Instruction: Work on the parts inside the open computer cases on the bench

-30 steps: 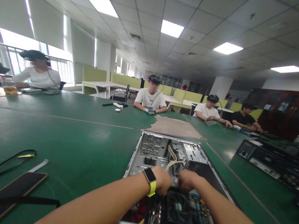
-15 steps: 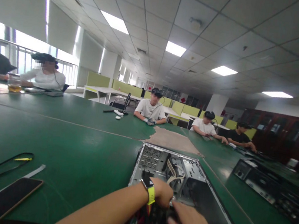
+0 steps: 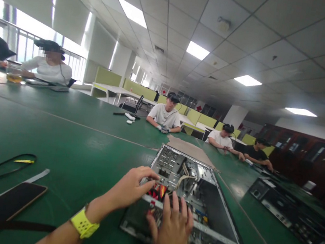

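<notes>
On the green table (image 3: 67, 165), we have the case (image 3: 218, 203) lying open side up beneath our fingers, apparently so its insides stay in reach. Our right hand (image 3: 173, 231) spreads its fingers over the near rail (image 3: 218, 237), thumb lower down, while our left hand (image 3: 133, 185) bends in at the left edge, seemingly to steady it, though we cannot tell if its fingers pinch anything. Far left of our fingers a cup (image 3: 14, 73) holds amber drink; inside the case, pale cables (image 3: 184, 177) run beyond our fingertips and red parts (image 3: 157, 191) sit between our hands.
</notes>
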Demonstrator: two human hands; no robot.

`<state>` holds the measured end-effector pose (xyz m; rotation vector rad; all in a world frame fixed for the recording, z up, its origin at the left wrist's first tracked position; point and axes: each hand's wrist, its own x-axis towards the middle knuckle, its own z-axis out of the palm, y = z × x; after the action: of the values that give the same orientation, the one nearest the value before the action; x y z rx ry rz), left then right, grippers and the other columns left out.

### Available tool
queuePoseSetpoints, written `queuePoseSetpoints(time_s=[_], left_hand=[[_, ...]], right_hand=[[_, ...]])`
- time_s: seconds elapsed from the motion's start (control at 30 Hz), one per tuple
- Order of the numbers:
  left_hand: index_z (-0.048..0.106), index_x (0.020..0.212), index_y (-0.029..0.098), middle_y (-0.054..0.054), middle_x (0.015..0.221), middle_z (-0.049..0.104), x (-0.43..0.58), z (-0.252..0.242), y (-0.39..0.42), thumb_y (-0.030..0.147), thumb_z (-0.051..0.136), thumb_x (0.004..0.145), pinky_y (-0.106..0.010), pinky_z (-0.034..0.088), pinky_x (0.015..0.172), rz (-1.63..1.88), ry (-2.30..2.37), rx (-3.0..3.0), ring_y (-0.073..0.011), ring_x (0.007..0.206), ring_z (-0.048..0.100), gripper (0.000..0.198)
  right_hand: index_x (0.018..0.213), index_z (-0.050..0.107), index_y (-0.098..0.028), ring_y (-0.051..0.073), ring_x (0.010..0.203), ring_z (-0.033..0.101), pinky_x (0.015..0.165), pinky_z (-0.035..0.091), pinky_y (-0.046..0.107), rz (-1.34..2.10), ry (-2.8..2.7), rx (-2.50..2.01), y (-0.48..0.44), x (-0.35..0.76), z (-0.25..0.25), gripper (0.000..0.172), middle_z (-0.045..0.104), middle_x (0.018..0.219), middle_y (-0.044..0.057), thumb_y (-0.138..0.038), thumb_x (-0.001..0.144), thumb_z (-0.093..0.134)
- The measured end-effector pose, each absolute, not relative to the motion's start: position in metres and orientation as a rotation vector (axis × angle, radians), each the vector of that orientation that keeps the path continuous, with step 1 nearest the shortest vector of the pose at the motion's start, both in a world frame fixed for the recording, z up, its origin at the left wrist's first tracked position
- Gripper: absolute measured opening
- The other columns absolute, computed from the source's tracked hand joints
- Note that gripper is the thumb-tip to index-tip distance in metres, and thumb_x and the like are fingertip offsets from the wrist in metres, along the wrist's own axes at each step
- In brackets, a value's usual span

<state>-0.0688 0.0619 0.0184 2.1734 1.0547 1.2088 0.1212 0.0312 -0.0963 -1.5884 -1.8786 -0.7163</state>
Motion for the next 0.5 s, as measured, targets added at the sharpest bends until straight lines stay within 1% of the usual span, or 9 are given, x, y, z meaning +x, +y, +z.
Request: queuePoseSetpoints(time_s=[0.07, 0.13, 0.2, 0.23, 0.27, 0.3, 0.37, 0.43, 0.5], left_hand=[[0.066, 0.089, 0.020, -0.005, 0.093, 0.067, -0.081, 0.007, 0.059, 0.030, 0.048, 0.080, -0.031, 0.043, 0.086, 1.333, 1.148, 2.065, -0.0192, 0.091, 0.058, 0.022], [0.067, 0.088, 0.021, -0.005, 0.092, 0.067, -0.092, -0.006, 0.052, 0.034, 0.049, 0.079, -0.032, 0.044, 0.083, 1.461, 1.260, 1.942, -0.0205, 0.089, 0.059, 0.023], [0.067, 0.087, 0.021, -0.005, 0.091, 0.067, -0.102, -0.021, 0.044, 0.038, 0.052, 0.077, -0.033, 0.045, 0.080, 1.560, 1.347, 1.803, -0.0216, 0.087, 0.059, 0.025], [0.067, 0.087, 0.021, -0.005, 0.090, 0.067, -0.107, -0.028, 0.042, 0.040, 0.054, 0.075, -0.033, 0.046, 0.079, 1.598, 1.373, 1.719, -0.0221, 0.086, 0.059, 0.025], [0.067, 0.085, 0.021, -0.005, 0.089, 0.067, -0.112, -0.036, 0.041, 0.041, 0.057, 0.073, -0.033, 0.046, 0.077, 1.634, 1.392, 1.615, -0.0223, 0.085, 0.059, 0.026], [0.066, 0.083, 0.020, -0.005, 0.086, 0.066, -0.116, -0.043, 0.043, 0.042, 0.059, 0.070, -0.032, 0.046, 0.074, 1.682, 1.407, 1.474, -0.0222, 0.082, 0.059, 0.027], [0.063, 0.079, 0.018, -0.004, 0.077, 0.064, -0.119, -0.053, 0.053, 0.042, 0.062, 0.065, -0.029, 0.045, 0.064, 1.823, 1.376, 1.034, -0.0199, 0.074, 0.058, 0.028], [0.059, 0.075, 0.018, 0.000, 0.068, 0.058, -0.113, -0.057, 0.069, 0.039, 0.062, 0.060, -0.025, 0.042, 0.054, 1.912, 1.213, 0.529, -0.0154, 0.063, 0.055, 0.026], [0.056, 0.074, 0.017, 0.002, 0.065, 0.054, -0.095, -0.053, 0.083, 0.036, 0.062, 0.058, -0.022, 0.038, 0.049, 1.906, 1.020, 0.295, -0.0116, 0.056, 0.051, 0.026]], right_hand=[[0.137, 0.034, -0.024, 0.032, 0.135, 0.020, 0.108, 0.015, 0.053, -0.491, -1.971, -1.725, 0.076, 0.101, -0.070, 0.061, 0.029, 0.147, 0.006, -0.055, 0.085, 0.042], [0.140, 0.025, -0.020, 0.029, 0.138, 0.008, 0.110, 0.007, 0.050, -0.279, -2.018, -1.849, 0.124, 0.084, -0.040, 0.064, 0.017, 0.151, 0.007, -0.046, 0.086, 0.046], [0.140, 0.021, -0.010, 0.035, 0.137, 0.007, 0.108, 0.007, 0.055, -0.165, -1.961, -1.923, 0.162, 0.064, -0.015, 0.069, 0.014, 0.150, 0.017, -0.038, 0.084, 0.049], [0.140, 0.020, -0.005, 0.038, 0.136, 0.010, 0.106, 0.010, 0.059, -0.127, -1.918, -1.943, 0.173, 0.052, -0.006, 0.071, 0.014, 0.148, 0.022, -0.036, 0.083, 0.048], [0.139, 0.020, -0.001, 0.040, 0.135, 0.013, 0.104, 0.013, 0.061, -0.099, -1.882, -1.949, 0.178, 0.040, -0.001, 0.071, 0.016, 0.147, 0.025, -0.036, 0.083, 0.047], [0.138, 0.021, 0.000, 0.040, 0.134, 0.017, 0.103, 0.017, 0.060, -0.070, -1.859, -1.944, 0.175, 0.028, 0.000, 0.070, 0.018, 0.146, 0.026, -0.037, 0.083, 0.044], [0.138, 0.026, -0.007, 0.033, 0.133, 0.025, 0.104, 0.027, 0.052, -0.007, -1.868, -1.902, 0.142, 0.012, -0.012, 0.065, 0.024, 0.146, 0.019, -0.041, 0.085, 0.040], [0.136, 0.034, -0.018, 0.024, 0.131, 0.034, 0.102, 0.037, 0.040, 0.025, -1.934, -1.804, 0.079, 0.012, -0.035, 0.061, 0.032, 0.144, 0.008, -0.048, 0.084, 0.041], [0.135, 0.037, -0.027, 0.023, 0.130, 0.034, 0.099, 0.042, 0.040, -0.144, -2.008, -1.509, -0.003, 0.028, -0.055, 0.063, 0.034, 0.144, 0.002, -0.056, 0.080, 0.042]])
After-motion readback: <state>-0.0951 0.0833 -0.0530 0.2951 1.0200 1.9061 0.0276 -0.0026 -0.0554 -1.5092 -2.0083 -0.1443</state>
